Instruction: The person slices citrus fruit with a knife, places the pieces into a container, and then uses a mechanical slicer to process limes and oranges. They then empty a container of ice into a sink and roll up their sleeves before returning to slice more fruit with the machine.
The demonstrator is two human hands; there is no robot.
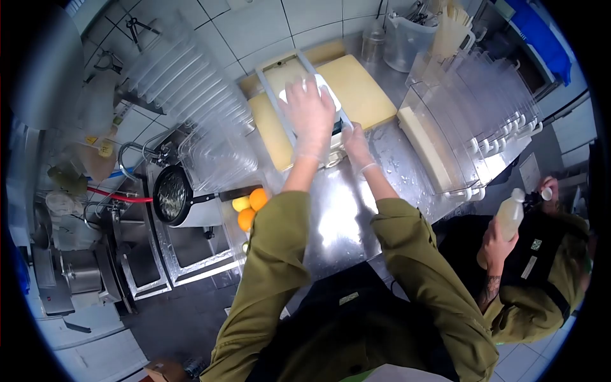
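Observation:
A long mandoline slicer [304,63] with grey side rails lies over the pale yellow cutting boards [359,89] on the steel counter. My left hand [309,114], in a clear glove and a little blurred, grips a white hand guard [328,93] on the slicer from above. Whatever lies under the guard is hidden. At the slicer's near right side, my gloved right hand [358,148] is closed around its edge. Below the slicer's near end the steel surface is wet and shiny.
Clear lids [219,153] and stacked trays [184,76] stand left, beside a black pan [172,196], oranges [258,199] and sinks [197,245]. Clear handled bins [471,121] stand right. A co-worker at lower right holds a bottle [510,213].

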